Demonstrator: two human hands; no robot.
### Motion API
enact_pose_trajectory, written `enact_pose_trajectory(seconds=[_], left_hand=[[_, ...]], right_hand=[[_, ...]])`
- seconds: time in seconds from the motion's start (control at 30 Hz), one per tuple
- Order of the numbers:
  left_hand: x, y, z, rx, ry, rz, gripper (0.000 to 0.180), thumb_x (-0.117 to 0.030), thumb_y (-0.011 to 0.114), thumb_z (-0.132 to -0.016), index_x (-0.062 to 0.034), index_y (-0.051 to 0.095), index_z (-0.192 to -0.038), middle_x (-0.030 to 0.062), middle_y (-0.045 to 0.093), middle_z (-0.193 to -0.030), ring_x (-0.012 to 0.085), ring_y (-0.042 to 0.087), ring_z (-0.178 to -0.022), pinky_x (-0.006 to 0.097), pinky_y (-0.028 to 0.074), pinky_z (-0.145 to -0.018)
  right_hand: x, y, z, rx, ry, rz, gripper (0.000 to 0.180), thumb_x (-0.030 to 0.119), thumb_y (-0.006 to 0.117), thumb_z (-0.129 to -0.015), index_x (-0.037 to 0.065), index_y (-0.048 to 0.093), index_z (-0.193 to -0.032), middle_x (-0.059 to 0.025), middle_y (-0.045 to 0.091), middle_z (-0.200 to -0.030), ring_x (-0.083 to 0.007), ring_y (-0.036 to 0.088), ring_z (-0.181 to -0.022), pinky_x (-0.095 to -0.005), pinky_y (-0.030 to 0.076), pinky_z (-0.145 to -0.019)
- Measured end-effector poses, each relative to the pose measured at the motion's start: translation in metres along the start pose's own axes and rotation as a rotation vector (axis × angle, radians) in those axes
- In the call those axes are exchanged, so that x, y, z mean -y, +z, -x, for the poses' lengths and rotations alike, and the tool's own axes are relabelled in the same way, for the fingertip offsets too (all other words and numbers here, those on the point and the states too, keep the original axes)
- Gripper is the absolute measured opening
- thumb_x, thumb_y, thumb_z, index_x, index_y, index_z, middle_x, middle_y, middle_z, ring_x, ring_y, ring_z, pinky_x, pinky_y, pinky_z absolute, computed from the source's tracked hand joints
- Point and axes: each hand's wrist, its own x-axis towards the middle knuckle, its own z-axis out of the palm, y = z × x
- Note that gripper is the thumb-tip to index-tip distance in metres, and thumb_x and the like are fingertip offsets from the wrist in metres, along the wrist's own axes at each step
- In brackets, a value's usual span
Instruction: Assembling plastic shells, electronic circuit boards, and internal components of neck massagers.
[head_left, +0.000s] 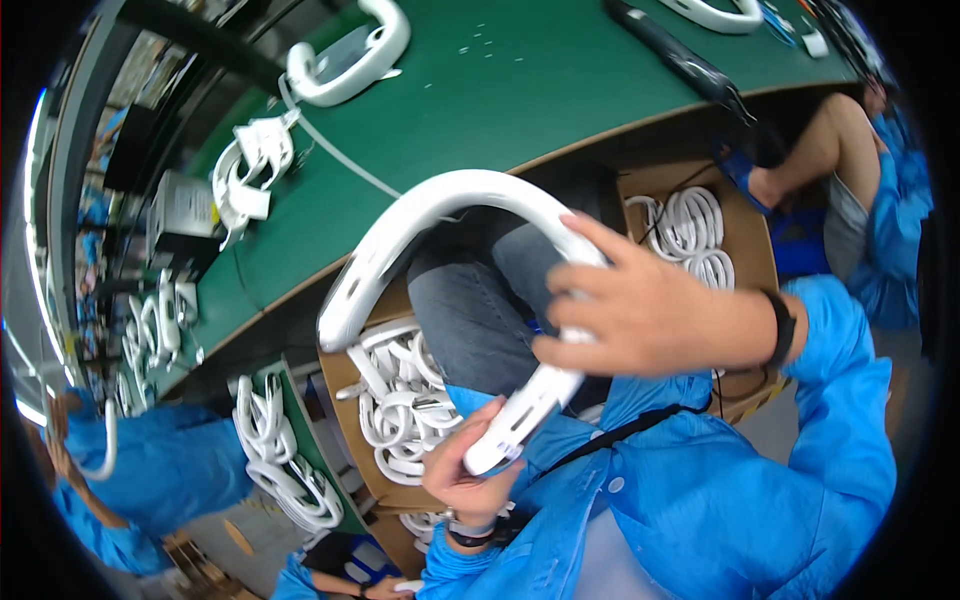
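A glossy white U-shaped plastic neckband (470, 188) is held over my lap, its curve toward the workbench. My left hand (462, 475) grips the near end, where slots show in the surface. Across the side nearer me lies my right hand (640, 312), its fingers bent round the band. The other end of the band hangs free at the left. A white cable runs on the bench behind the curve; whether it joins the band I cannot tell.
On the green workbench (560, 100) lie another white neckband (400, 40), a white bracket-like part (262, 150) and a long black tool (680, 55). Cardboard boxes of white curved parts (400, 410) (690, 225) flank my legs. Co-workers in blue (170, 470) sit on both sides.
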Motion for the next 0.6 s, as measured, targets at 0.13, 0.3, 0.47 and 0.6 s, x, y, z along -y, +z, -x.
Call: enact_pose_trajectory(seconds=[0.13,0.3,0.47,0.6], left_hand=[[0.011,0.032,-0.01,0.209,0.184,-0.354,0.07,-0.014,0.082,-0.074,0.0124,0.051,-0.131,0.0325,0.059,-0.124,0.0276,0.067,-0.102,0.034,0.052,-0.086],[0.015,0.046,-0.011,0.185,0.219,-0.365,0.066,-0.007,0.084,-0.071,0.0092,0.054,-0.127,0.0349,0.059,-0.121,0.0414,0.063,-0.11,0.039,0.056,-0.084],[0.013,0.043,-0.012,0.198,0.226,-0.385,0.068,-0.008,0.084,-0.071,0.0089,0.053,-0.129,0.0353,0.058,-0.122,0.042,0.062,-0.111,0.039,0.055,-0.085],[0.011,0.043,-0.014,0.204,0.216,-0.397,0.068,-0.007,0.084,-0.072,0.0089,0.053,-0.13,0.0353,0.057,-0.122,0.0418,0.062,-0.112,0.039,0.055,-0.086]], right_hand=[[-0.044,0.005,-0.014,-0.066,-0.18,0.063,0.013,0.017,0.062,-0.076,0.011,0.058,-0.086,-0.006,0.054,-0.086,-0.0266,0.055,-0.105,-0.0549,0.037,-0.11],[-0.056,0.002,-0.021,-0.014,-0.296,0.033,0.013,0.015,0.065,-0.072,0.011,0.056,-0.081,-0.0067,0.055,-0.087,-0.0269,0.054,-0.107,-0.048,0.042,-0.102],[-0.057,0.004,-0.025,-0.088,-0.346,0.073,0.012,0.014,0.064,-0.071,0.011,0.057,-0.08,-0.0066,0.056,-0.087,-0.0269,0.054,-0.107,-0.0476,0.042,-0.1],[-0.057,0.003,-0.025,-0.024,-0.323,0.075,0.017,0.014,0.064,-0.073,0.011,0.059,-0.088,-0.0067,0.056,-0.088,-0.0277,0.055,-0.108,-0.0549,0.038,-0.107]])
